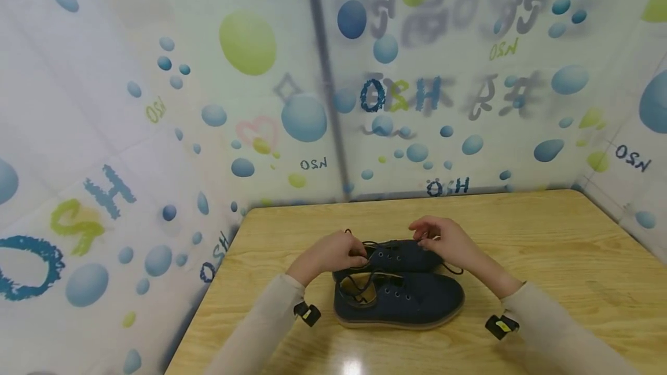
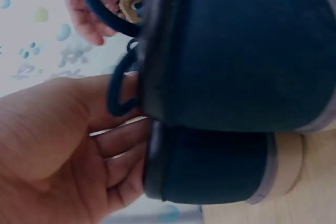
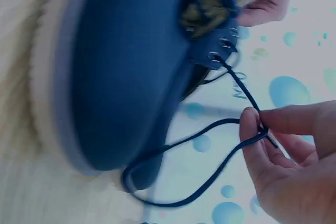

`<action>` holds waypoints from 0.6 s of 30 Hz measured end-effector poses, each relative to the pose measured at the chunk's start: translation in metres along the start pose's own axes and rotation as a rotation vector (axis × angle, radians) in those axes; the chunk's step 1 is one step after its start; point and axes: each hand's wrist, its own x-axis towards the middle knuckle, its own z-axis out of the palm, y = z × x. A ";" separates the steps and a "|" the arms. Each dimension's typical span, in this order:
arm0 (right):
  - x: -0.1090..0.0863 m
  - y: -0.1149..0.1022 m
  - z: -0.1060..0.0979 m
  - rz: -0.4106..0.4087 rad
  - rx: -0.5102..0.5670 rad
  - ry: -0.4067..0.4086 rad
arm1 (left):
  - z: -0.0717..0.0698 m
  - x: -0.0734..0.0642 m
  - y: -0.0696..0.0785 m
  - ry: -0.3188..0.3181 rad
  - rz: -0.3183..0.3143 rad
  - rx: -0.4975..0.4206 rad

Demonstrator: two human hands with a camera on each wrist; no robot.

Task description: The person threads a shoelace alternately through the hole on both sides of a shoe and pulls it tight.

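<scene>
Two navy lace-up shoes lie side by side on the table, toes to the right. My left hand [image 1: 339, 252] is at the opening of the far shoe [image 1: 411, 259]; in the right wrist view its thumb and finger hold the tan tongue. Shoe and laces partly cover these fingers. Above the far shoe's toe, my right hand [image 1: 450, 242] pinches a dark shoelace [image 3: 181, 201] between thumb and fingers, and the lace hangs in a loop. Closest to me is the near shoe [image 1: 427, 300], its laces lying loose over its opening.
Under the shoes is a light wooden table [image 1: 552, 259]. Behind and to the left stand pale walls [image 1: 172, 85] printed with blue and green bubbles. Both sleeves carry a small black wrist device [image 1: 307, 313].
</scene>
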 end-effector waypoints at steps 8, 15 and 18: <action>0.002 -0.014 -0.004 -0.027 0.139 0.133 | 0.004 0.003 -0.005 0.209 -0.084 0.084; 0.003 -0.020 0.013 -0.036 0.195 0.177 | 0.018 0.011 -0.005 0.215 -0.090 0.166; 0.003 -0.019 0.021 -0.023 0.192 0.188 | 0.021 0.015 -0.002 0.235 -0.093 0.204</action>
